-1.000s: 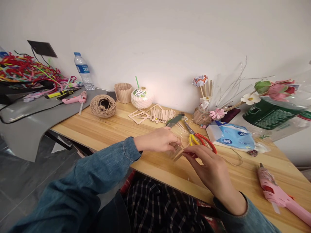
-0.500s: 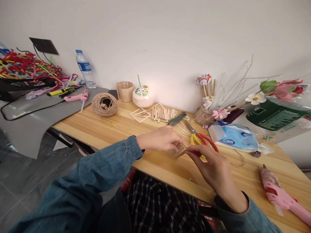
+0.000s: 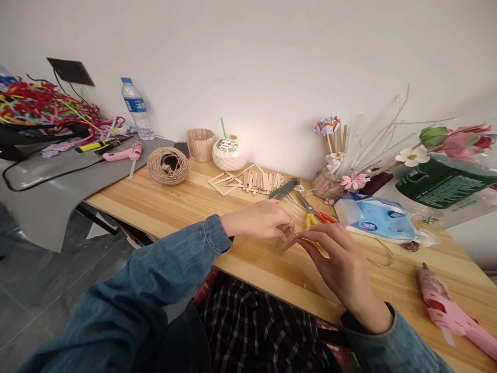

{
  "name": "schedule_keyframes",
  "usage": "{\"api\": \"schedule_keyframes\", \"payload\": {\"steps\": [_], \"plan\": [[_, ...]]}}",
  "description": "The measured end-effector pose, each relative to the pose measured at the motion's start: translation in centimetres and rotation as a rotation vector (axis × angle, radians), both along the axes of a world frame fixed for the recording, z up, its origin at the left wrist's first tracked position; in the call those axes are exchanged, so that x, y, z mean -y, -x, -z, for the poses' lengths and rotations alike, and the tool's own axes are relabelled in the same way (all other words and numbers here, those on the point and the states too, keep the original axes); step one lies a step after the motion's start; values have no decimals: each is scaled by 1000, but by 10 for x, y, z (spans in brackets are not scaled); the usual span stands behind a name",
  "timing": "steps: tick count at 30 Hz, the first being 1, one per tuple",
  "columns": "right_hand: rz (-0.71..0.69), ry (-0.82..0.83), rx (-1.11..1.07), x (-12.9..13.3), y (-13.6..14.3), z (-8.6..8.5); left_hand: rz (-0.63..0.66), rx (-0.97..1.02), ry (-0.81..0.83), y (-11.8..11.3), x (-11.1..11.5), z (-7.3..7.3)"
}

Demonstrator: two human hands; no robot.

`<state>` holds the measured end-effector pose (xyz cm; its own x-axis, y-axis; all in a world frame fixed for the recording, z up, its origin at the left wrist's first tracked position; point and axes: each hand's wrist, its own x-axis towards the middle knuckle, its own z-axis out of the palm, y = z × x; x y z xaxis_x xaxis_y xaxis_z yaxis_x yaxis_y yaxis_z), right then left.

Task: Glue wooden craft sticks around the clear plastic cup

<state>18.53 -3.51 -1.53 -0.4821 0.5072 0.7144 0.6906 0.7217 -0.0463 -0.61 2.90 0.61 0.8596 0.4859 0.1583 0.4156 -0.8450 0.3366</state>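
Observation:
My left hand (image 3: 262,220) is closed on a small wooden piece (image 3: 288,239) above the front part of the table. Thumb and fingers of my right hand (image 3: 337,264) are pinched together at the right end of that same piece. The piece is slightly blurred and partly covered by my fingers. Just behind my hands lie scissors with red handles (image 3: 325,217) and a yellow-handled tool (image 3: 310,221), partly hidden by my right hand. Short wooden sticks (image 3: 262,182) and stick frames (image 3: 225,184) lie farther back.
Twine (image 3: 167,166), a stick cup (image 3: 200,145) and a round white container (image 3: 230,154) stand at the back left. A tissue pack (image 3: 376,217), flowers (image 3: 354,181) and a pink glue gun (image 3: 446,311) are on the right. Another glue gun (image 3: 124,154) lies left.
My right hand's fingers have shifted slightly and now cover more of the red scissor handles. The view has moved a little. Both hands stay at the wooden piece.

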Motion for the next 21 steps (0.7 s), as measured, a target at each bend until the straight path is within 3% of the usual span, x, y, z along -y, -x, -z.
{"api": "schedule_keyframes", "payload": {"steps": [12, 21], "plan": [[9, -11, 29, 0, 0, 1, -5, -8, 36, -1, 1, -3], [-2, 2, 37, -4, 1, 4, -117, 1, -5, -8, 3, 2]]}}
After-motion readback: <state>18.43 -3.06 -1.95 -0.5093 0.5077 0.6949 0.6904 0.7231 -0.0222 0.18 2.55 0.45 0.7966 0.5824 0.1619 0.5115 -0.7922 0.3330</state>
